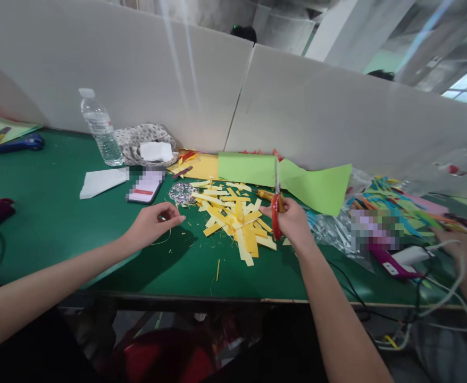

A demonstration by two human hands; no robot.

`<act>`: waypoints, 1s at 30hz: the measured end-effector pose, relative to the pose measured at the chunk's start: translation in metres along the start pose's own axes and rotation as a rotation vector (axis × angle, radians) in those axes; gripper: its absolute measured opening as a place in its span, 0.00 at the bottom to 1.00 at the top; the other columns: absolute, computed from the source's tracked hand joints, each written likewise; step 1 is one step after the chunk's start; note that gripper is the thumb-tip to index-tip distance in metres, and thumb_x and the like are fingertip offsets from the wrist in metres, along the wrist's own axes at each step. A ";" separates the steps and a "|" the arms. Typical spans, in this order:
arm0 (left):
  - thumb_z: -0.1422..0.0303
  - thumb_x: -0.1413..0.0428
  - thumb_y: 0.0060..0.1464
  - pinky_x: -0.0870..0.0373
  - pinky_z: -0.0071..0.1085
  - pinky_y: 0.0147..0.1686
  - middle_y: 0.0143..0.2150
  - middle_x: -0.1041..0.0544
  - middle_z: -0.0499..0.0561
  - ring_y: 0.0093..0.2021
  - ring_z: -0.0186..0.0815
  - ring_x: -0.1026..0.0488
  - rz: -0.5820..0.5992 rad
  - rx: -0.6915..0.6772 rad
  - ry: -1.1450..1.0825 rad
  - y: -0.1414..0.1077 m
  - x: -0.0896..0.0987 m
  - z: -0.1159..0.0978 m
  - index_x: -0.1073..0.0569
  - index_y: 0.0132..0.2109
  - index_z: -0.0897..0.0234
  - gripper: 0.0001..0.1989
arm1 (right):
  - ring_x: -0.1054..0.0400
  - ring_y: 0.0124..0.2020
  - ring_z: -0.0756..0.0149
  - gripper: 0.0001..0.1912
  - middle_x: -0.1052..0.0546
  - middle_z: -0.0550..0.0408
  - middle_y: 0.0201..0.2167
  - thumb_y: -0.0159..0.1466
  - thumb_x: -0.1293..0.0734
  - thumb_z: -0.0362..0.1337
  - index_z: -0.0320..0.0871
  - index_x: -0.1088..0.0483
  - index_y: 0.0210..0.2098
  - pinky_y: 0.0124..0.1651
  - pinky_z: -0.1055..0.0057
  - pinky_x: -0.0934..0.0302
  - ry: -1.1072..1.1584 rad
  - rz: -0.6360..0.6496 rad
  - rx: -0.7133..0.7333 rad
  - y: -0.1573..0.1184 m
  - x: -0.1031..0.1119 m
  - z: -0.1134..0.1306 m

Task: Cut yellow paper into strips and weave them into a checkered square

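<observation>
My left hand [153, 221] is just above the table, left of the paper pile, with thumb and fingers pinched together. A thin pale strand [164, 240] curves down from beneath its fingers; where it is gripped is hard to see. In my right hand [293, 221] are red-handled scissors [275, 213], blades pointing up and away from me. Between my hands lies a loose pile of yellow paper strips [239, 226], pale and deep yellow. A round speckled, glittery piece [182, 193] rests beside the pile, near my left hand.
Green paper [317, 183] lies along the partition [297, 101]. To the left are a phone [146, 186], a water bottle [101, 130] and a patterned cloth [132, 141]. Clear plastic [341, 236], coloured strips, cables [452, 287] and another person's hand [452, 247] are at right.
</observation>
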State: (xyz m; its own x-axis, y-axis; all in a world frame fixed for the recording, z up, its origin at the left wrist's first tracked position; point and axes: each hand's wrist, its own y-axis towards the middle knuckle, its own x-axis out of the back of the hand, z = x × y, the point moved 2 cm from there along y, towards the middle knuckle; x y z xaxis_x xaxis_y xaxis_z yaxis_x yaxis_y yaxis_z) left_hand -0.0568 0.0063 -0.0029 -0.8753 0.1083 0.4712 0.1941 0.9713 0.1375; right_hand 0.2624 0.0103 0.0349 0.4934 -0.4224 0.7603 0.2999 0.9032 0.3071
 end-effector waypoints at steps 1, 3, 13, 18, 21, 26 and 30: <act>0.55 0.42 0.46 0.41 0.25 0.23 0.26 0.28 0.48 0.23 0.30 0.36 0.015 0.006 0.019 -0.001 0.000 0.000 0.28 0.28 0.62 0.14 | 0.31 0.28 0.59 0.16 0.25 0.50 0.27 0.50 0.34 0.48 0.43 0.32 0.31 0.27 0.68 0.43 -0.159 0.012 0.000 0.000 0.004 -0.002; 0.54 0.43 0.46 0.43 0.25 0.22 0.26 0.28 0.47 0.21 0.29 0.38 0.037 0.014 0.051 -0.002 -0.001 -0.001 0.28 0.28 0.62 0.14 | 0.30 0.31 0.55 0.16 0.23 0.48 0.30 0.49 0.34 0.46 0.44 0.29 0.34 0.27 0.67 0.44 -0.423 0.048 -0.009 0.000 0.010 -0.006; 0.54 0.43 0.45 0.40 0.26 0.24 0.27 0.25 0.49 0.23 0.33 0.35 0.101 0.000 0.104 -0.003 -0.004 -0.001 0.26 0.27 0.60 0.13 | 0.29 0.33 0.55 0.30 0.23 0.49 0.33 0.49 0.36 0.59 0.45 0.31 0.42 0.27 0.69 0.43 -0.419 0.202 0.043 -0.004 0.021 -0.025; 0.54 0.43 0.44 0.41 0.26 0.23 0.25 0.26 0.47 0.22 0.32 0.36 0.090 0.000 0.122 -0.003 -0.003 0.000 0.26 0.27 0.60 0.13 | 0.30 0.35 0.53 0.18 0.24 0.46 0.34 0.54 0.35 0.44 0.42 0.32 0.42 0.28 0.67 0.45 -0.684 0.116 0.026 -0.011 0.027 -0.046; 0.55 0.42 0.44 0.42 0.26 0.23 0.26 0.26 0.47 0.22 0.32 0.36 0.083 0.005 0.137 -0.001 -0.002 0.003 0.26 0.27 0.60 0.13 | 0.33 0.41 0.52 0.16 0.26 0.44 0.39 0.53 0.35 0.31 0.41 0.32 0.42 0.34 0.66 0.43 -0.709 0.059 0.119 -0.012 0.036 -0.057; 0.55 0.44 0.47 0.42 0.26 0.23 0.27 0.25 0.48 0.21 0.31 0.36 0.105 -0.008 0.197 -0.001 -0.002 0.006 0.27 0.28 0.60 0.13 | 0.33 0.36 0.61 0.09 0.26 0.52 0.34 0.55 0.34 0.40 0.44 0.29 0.34 0.35 0.68 0.43 -0.355 0.143 0.208 -0.017 0.035 -0.056; 0.55 0.45 0.49 0.41 0.26 0.24 0.28 0.26 0.48 0.22 0.31 0.36 0.116 -0.004 0.202 -0.004 -0.005 0.004 0.28 0.28 0.61 0.14 | 0.34 0.30 0.64 0.12 0.27 0.57 0.26 0.52 0.32 0.47 0.45 0.30 0.24 0.30 0.71 0.45 -0.306 0.428 0.287 -0.027 0.021 -0.045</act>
State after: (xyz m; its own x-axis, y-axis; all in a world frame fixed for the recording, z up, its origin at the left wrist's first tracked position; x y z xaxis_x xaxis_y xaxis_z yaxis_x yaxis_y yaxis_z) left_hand -0.0549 0.0031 -0.0094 -0.7409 0.1744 0.6486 0.2908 0.9538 0.0757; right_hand 0.3015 -0.0263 0.0165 0.2514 -0.0141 0.9678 -0.1272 0.9907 0.0475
